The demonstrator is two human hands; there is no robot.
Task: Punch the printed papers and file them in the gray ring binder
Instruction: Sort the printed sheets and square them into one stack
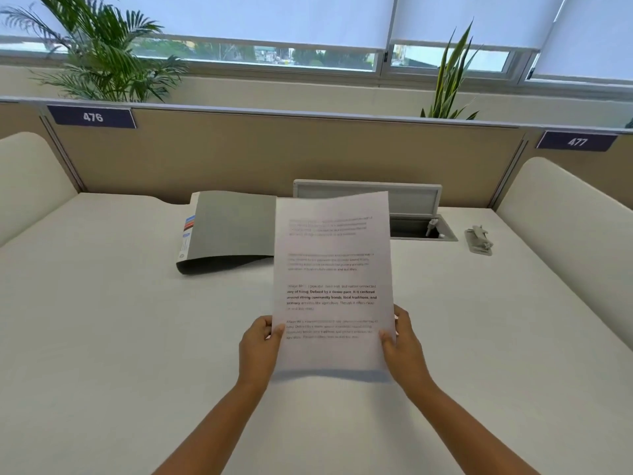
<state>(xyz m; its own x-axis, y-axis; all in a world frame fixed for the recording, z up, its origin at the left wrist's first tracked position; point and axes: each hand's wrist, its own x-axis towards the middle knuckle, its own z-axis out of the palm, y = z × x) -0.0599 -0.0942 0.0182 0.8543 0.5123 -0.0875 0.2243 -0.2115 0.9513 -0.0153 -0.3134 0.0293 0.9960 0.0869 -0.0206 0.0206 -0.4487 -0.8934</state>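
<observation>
1. Two hands are pinching the printed white paper sheets [332,282] by the lower side edges, left hand [258,344] and right hand [404,341], holding them upright above the white counter [102,337], likely for squaring.
2. Closed gray ring binder [229,231] is lying behind the sheets; small gray hole punch [479,240] is sitting well apart at right, so punching is probably coming next.

Both bare forearms are extended forward from the bottom of the view and converge toward the middle. The left hand [259,347] is held upright with its thumb laid over the front of the printed papers [332,282] at their left edge. The right hand [404,349] is closed likewise on the right edge, thumb in front, fingers hidden behind.
</observation>
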